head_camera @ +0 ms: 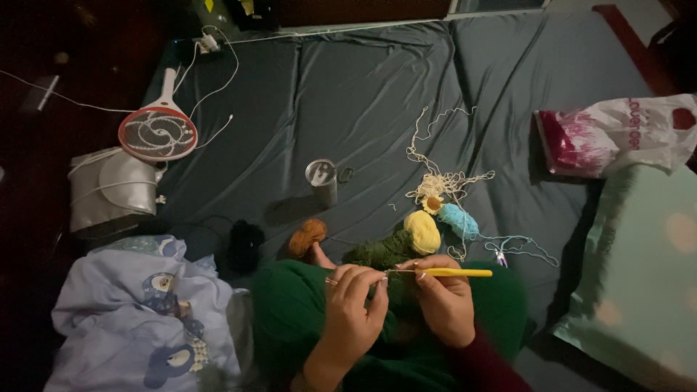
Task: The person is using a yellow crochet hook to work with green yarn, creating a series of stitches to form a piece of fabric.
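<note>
- Head view, the hands: the right hand (446, 305) pinches a yellow crochet hook (456, 273) between thumb and fingers; the left hand (352, 305) has its fingers curled close together, pinching dark green yarn work (398, 290) at the hook's tip; the work sits low in the middle, over the lap in green cloth (290, 319).
- Head view, what could go wrong: the room is dim, so I think a loop could slip off the hook and be hard to find; the green yarn ball (381, 252) lies just beside the yellow ball (422, 231) and the blue ball (459, 220), and a hard tug could roll them; the loose cream yarn (439, 178) is already a messy heap and could catch the other threads; the silver cup (321, 181) stands on soft bedding and could tip if bumped.
- Head view, edges and room: the dark sheet (363, 94) is open beyond the balls; a pillow (639, 268) crowds the right; a blue blanket (138, 319) crowds the left; the bed edge is far left, by the red racket (157, 133).
</note>
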